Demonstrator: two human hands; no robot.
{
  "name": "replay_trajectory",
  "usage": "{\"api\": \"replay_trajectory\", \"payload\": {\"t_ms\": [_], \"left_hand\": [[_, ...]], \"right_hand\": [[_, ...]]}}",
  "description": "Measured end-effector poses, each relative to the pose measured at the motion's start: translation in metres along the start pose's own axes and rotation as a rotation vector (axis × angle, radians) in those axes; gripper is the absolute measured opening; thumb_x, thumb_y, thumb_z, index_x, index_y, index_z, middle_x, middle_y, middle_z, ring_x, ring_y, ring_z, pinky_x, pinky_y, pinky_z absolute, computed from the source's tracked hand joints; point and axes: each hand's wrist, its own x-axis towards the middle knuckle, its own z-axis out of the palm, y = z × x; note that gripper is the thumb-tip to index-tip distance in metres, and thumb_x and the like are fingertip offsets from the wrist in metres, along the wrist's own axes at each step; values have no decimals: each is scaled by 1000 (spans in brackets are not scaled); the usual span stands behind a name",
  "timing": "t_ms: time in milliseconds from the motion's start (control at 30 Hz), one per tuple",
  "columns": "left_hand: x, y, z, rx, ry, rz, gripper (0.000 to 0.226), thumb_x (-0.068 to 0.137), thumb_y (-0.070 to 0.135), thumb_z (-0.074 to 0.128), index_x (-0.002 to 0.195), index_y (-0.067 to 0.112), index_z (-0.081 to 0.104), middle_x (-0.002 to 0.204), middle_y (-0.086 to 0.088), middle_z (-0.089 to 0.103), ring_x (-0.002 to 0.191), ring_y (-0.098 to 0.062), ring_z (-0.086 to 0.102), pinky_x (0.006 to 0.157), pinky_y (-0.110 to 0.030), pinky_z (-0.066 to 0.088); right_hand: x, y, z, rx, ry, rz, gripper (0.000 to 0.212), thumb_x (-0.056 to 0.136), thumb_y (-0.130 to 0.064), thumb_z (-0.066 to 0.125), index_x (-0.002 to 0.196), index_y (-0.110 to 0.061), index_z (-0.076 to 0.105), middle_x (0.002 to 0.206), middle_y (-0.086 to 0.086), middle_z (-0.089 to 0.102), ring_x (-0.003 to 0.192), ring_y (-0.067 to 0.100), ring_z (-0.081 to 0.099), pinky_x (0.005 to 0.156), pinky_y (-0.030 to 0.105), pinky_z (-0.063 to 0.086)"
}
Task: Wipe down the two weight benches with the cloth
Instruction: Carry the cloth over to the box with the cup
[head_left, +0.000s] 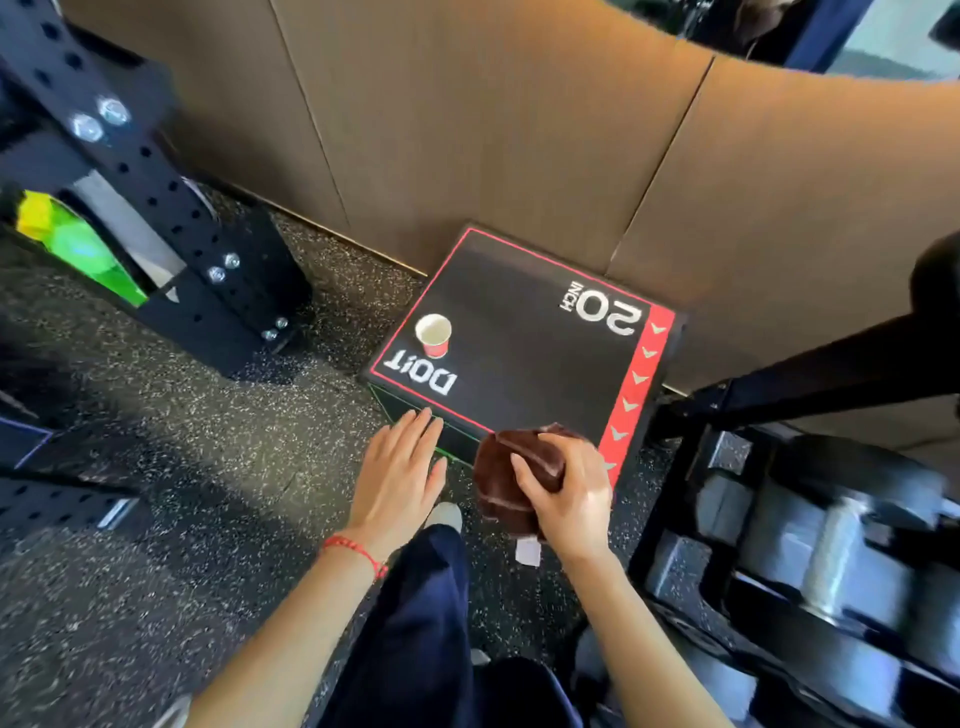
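Note:
A dark brown cloth (498, 478) with a white tag is bunched in my right hand (563, 496), which grips it just above the near right corner of a black plyo box. My left hand (400, 467) hovers flat and empty, fingers apart, over the floor at the box's near left edge. No weight bench shows in this view.
The black plyo box (524, 338) with red trim stands against a brown wall, a small paper cup (434, 335) on its left side. A black perforated rack (156, 208) rises at left. A dumbbell rack (810, 545) fills the right. Speckled rubber floor (156, 519) lies below.

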Motion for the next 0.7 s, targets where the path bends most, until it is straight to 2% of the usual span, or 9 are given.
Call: {"api": "replay_trajectory", "payload": {"t_ms": [133, 233, 400, 533, 600, 700], "left_hand": [[62, -7, -6, 15, -41, 109, 52, 89, 30, 32, 122, -1, 58, 127, -17, 57, 119, -32, 53, 98, -46, 43], [100, -10, -10, -2, -53, 157, 46, 89, 26, 43, 125, 1, 56, 130, -16, 56, 121, -31, 51, 100, -46, 42], [154, -18, -2, 7, -73, 235, 44, 88, 19, 61, 126, -1, 54, 131, -17, 54, 123, -32, 50, 100, -50, 42], [179, -18, 10, 6, -157, 227, 49, 91, 30, 36, 123, -1, 57, 127, -16, 58, 118, -32, 53, 96, -50, 45], [189, -16, 22, -1, -192, 212, 53, 89, 32, 31, 121, -1, 59, 125, -16, 59, 116, -32, 55, 95, -50, 45], [203, -14, 42, 10, -209, 194, 60, 95, 38, 20, 120, -1, 59, 125, -17, 59, 116, -32, 56, 95, -50, 45]], "right_hand": [[34, 6, 12, -53, 64, 103, 38, 79, -40, 64, 91, -4, 67, 92, 7, 68, 90, 21, 58, 86, 35, 43], [57, 9, 20, -65, 105, 178, 40, 80, -43, 60, 92, -5, 68, 93, 5, 68, 90, 22, 60, 87, 34, 43], [92, 22, 35, -82, 154, 278, 31, 74, -29, 72, 93, -4, 68, 93, 7, 68, 91, 20, 57, 88, 31, 42], [109, 41, 39, -94, 180, 337, 34, 76, -36, 70, 92, -6, 68, 94, 5, 67, 92, 18, 56, 88, 28, 41], [117, 54, 42, -86, 184, 353, 39, 79, -43, 63, 93, -7, 67, 95, 4, 67, 93, 17, 56, 88, 29, 42], [127, 77, 51, -75, 192, 381, 39, 80, -43, 61, 94, -8, 67, 95, 3, 67, 93, 13, 53, 88, 26, 41]]}}
